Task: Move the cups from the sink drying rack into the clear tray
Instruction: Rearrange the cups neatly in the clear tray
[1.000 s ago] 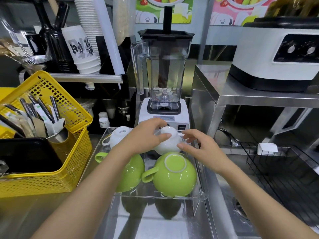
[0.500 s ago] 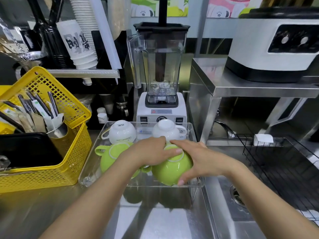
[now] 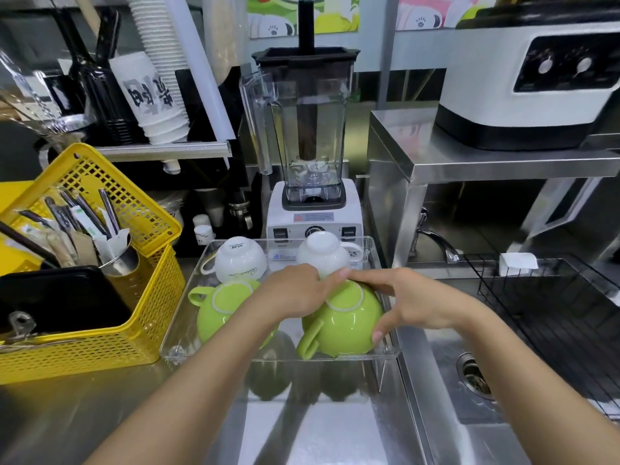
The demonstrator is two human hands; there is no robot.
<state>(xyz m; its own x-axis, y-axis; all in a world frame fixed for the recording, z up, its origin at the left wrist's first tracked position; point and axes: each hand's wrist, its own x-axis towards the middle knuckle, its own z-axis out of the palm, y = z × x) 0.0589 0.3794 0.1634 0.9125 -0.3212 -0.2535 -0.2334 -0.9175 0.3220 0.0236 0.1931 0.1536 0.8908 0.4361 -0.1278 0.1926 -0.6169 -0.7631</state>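
A clear tray (image 3: 188,298) on the steel counter holds several upturned cups. Two white cups stand at its back, one left (image 3: 239,258) and one right (image 3: 323,251). A green cup (image 3: 219,313) sits front left. On the front right green cup (image 3: 345,322) rest both hands. My left hand (image 3: 295,290) lies over its top left side. My right hand (image 3: 402,298) wraps its right side, thumb low on the cup wall. The black wire drying rack (image 3: 550,307) over the sink shows no cups.
A yellow basket (image 3: 110,297) with utensils and a black tray stands left of the clear tray. A blender (image 3: 310,146) is right behind it. The sink basin with its drain (image 3: 474,379) lies to the right, under a steel shelf (image 3: 503,159) carrying a white appliance.
Both hands left the back right white cup and came forward onto the front right green cup. That green cup's handle now points toward the front.
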